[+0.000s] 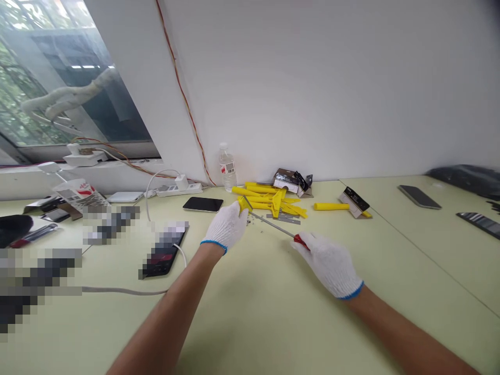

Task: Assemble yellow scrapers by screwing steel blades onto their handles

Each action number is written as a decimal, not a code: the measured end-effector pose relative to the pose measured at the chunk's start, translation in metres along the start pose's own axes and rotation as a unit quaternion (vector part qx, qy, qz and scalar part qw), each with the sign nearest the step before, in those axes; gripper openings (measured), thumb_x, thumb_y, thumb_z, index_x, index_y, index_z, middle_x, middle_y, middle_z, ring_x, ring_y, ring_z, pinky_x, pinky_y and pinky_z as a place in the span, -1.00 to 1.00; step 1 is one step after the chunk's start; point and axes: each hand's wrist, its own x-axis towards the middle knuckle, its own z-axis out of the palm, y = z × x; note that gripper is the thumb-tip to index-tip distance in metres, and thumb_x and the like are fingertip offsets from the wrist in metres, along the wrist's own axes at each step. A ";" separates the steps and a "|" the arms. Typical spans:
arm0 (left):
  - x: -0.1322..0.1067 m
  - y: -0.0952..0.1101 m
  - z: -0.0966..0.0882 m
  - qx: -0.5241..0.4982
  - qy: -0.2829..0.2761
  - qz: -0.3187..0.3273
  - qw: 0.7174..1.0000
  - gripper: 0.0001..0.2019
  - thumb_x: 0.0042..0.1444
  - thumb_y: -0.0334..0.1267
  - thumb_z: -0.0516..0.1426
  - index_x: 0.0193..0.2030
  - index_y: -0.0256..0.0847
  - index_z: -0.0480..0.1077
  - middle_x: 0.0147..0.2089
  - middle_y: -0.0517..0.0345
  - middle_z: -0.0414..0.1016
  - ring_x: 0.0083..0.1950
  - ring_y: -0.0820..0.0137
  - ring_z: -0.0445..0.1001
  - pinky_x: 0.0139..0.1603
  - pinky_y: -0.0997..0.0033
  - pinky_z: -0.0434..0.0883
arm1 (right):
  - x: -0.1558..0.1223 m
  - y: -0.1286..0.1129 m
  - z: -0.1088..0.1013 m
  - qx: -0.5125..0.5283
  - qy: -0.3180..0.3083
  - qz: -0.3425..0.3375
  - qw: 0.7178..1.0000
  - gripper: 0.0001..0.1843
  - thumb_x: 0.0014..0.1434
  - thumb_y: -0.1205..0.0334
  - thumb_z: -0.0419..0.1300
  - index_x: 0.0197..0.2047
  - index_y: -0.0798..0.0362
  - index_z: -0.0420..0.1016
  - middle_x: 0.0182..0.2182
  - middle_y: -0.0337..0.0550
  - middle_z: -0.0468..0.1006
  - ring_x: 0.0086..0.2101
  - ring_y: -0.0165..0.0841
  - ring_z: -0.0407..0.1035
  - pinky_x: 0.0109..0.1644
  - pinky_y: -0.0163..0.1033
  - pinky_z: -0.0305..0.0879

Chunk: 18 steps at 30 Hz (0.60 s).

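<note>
We work a yellow plastic piece (pixel 244 204) with a red-handled screwdriver (pixel 300 240) above the pale green table (pixel 273 317).

Our left hand (pixel 225 226), in a white knit glove, is closed narrow around the piece, and our right hand (pixel 326 263) holds the handle, with the thin steel shaft (pixel 269 220) reaching to the piece. For good work, we should keep the piece firm and the shaft in line. Small shavings (pixel 250 221) lie just below. Behind is a pile of yellow plastic pieces (pixel 269 200). A clear plastic bottle (pixel 227 167) stands by the wall; we cannot tell how full it is.
</note>
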 end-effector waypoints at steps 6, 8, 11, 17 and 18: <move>-0.003 0.003 -0.004 0.001 -0.026 0.007 1.000 -0.69 0.45 -0.16 0.03 -0.05 -0.32 0.54 -0.15 -0.22 0.63 -0.06 0.18 0.61 -0.06 0.30 0.40 | 0.004 -0.004 -0.011 0.124 -0.108 0.054 0.985 -0.20 0.53 -0.29 -0.29 -0.19 0.03 0.63 -0.46 -0.06 0.58 -0.53 -0.29 0.38 -0.40 -0.22 0.01; -0.004 0.005 -0.003 0.003 -0.030 0.009 1.000 -0.68 0.45 -0.13 0.06 -0.04 -0.33 0.53 -0.14 -0.14 0.62 -0.07 0.24 0.60 -0.01 0.27 0.45 | 0.005 -0.005 -0.015 0.137 -0.138 0.087 0.977 -0.22 0.52 -0.29 -0.26 -0.22 0.03 0.63 -0.47 -0.05 0.58 -0.51 -0.26 0.41 -0.39 -0.21 0.06; -0.006 0.008 -0.002 0.000 -0.030 0.010 1.000 -0.65 0.42 -0.02 0.13 0.03 -0.30 0.51 -0.06 -0.02 0.59 -0.05 0.31 0.58 0.06 0.20 0.50 | 0.008 -0.005 -0.020 0.182 -0.173 0.112 0.962 -0.31 0.50 -0.24 -0.18 -0.25 0.02 0.60 -0.37 -0.03 0.63 -0.42 -0.22 0.49 -0.31 -0.20 0.19; -0.009 0.012 -0.004 -0.011 -0.031 0.011 0.999 -0.63 0.42 0.01 0.12 0.01 -0.30 0.51 -0.12 0.02 0.58 -0.13 0.36 0.57 0.01 0.21 0.54 | 0.012 -0.001 -0.026 0.243 -0.225 0.145 0.932 -0.34 0.46 -0.24 -0.19 -0.27 0.02 0.56 -0.27 -0.03 0.66 -0.31 -0.17 0.52 -0.22 -0.17 0.25; -0.009 0.012 -0.004 -0.011 -0.031 0.010 0.999 -0.63 0.42 0.01 0.12 0.01 -0.31 0.51 -0.13 0.02 0.58 -0.14 0.36 0.57 0.00 0.21 0.54 | 0.012 -0.001 -0.027 0.253 -0.225 0.147 0.929 -0.34 0.46 -0.24 -0.18 -0.26 0.02 0.56 -0.26 -0.02 0.66 -0.29 -0.16 0.51 -0.20 -0.17 0.26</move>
